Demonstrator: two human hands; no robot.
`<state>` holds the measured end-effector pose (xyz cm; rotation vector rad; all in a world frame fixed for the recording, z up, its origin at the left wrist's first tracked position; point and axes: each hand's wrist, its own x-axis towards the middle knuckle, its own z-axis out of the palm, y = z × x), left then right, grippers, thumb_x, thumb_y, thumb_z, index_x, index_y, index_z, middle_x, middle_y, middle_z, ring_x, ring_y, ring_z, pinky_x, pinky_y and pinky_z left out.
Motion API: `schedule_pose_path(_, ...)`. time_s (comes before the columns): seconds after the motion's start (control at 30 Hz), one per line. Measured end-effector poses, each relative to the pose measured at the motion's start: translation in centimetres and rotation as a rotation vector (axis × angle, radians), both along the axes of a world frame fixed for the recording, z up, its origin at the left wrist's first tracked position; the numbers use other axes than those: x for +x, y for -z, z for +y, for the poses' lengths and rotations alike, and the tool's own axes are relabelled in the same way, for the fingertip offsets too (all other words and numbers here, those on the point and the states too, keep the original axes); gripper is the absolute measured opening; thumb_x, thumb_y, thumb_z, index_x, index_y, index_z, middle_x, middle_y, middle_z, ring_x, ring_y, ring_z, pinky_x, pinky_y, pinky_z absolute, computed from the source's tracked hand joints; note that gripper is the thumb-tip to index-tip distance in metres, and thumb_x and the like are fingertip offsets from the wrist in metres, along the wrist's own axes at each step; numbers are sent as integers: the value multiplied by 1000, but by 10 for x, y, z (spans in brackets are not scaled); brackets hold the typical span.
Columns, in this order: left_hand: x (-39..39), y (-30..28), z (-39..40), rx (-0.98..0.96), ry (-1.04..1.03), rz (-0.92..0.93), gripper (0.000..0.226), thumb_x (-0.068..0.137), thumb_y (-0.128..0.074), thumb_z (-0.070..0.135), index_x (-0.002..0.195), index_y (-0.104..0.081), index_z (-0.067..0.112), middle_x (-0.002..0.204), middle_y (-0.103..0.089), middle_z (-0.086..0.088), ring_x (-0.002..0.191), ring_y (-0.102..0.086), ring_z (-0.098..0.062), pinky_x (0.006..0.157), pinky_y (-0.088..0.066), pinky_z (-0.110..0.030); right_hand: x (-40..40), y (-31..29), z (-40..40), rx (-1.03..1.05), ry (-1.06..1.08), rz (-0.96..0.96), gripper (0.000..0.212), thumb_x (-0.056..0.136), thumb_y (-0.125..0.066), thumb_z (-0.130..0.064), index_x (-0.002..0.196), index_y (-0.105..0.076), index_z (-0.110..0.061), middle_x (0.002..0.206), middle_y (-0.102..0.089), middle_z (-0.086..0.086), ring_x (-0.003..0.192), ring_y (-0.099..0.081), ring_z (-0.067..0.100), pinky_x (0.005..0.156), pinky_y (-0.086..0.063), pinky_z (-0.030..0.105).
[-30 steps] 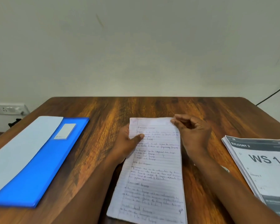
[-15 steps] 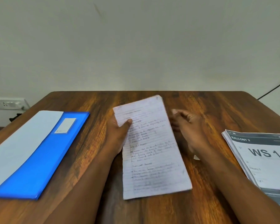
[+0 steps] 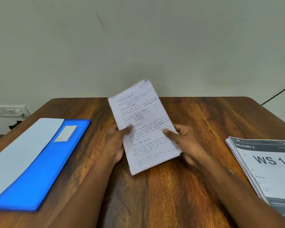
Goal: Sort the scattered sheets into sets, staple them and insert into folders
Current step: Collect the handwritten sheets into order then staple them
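A set of lined, handwritten sheets [image 3: 143,122] is held up off the wooden table [image 3: 196,116], tilted with its top edge leaning right and away. My left hand [image 3: 117,142] grips its left edge, thumb on the front. My right hand [image 3: 186,142] holds its lower right edge, thumb pressed on the page. A blue folder [image 3: 44,170] lies flat at the left with a white sheet [image 3: 18,152] on its left half. A stack of printed sheets marked "WS 14" [image 3: 268,168] rests at the right edge.
A plain wall rises behind the table. A wall socket [image 3: 7,110] sits low at the far left. A black cable [image 3: 280,92] runs along the wall at the right. No stapler shows in view.
The handwritten sheets were lifted from lying flat on the table and raised upright. My right hand let go of the top edge and took hold of the lower right edge.
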<state>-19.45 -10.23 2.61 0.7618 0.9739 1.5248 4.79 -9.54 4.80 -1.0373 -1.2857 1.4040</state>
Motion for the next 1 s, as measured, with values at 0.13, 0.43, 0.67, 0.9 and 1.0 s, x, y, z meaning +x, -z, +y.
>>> schedule_pose_path(0.13,8,2,0,-28,-26,103,29,98,-65,1,126,-68,9,121,-76,-12,111,-74,-34,94,-58,-56,-2,-6,-3,-23,-44,-8,22,101,-65,-20,115,-74,-6,109,-80,13,101,-77,29,85,-64,41)
schedule_pose_path(0.43,-18,11,8,-49,-89,69,29,99,-63,-1,127,-67,6,126,-73,-16,113,-72,-35,98,-56,-57,17,-27,-5,-11,-305,134,35,95,-60,1,130,-68,-2,120,-70,34,88,-72,36,56,-64,35)
schedule_pose_path(0.67,-22,12,9,-86,-100,48,27,99,-62,-4,124,-68,6,121,-75,-15,108,-75,-33,88,-59,-50,16,-30,-9,32,-336,106,53,89,-69,9,137,-62,-9,117,-71,32,81,-77,32,59,-64,33)
schedule_pose_path(0.9,-19,7,3,-94,-31,40,31,99,-61,-6,126,-67,6,122,-75,-14,105,-76,-30,76,-63,-41,9,-33,-16,67,-327,124,52,84,-74,9,133,-68,-8,104,-70,39,74,-77,30,56,-63,31)
schedule_pose_path(1.0,-18,6,3,-89,-28,40,30,98,-61,-6,126,-67,6,120,-76,-12,103,-76,-28,74,-63,-39,8,-35,-17,80,-356,137,55,86,-71,13,136,-66,-9,104,-73,32,79,-78,30,59,-64,31)
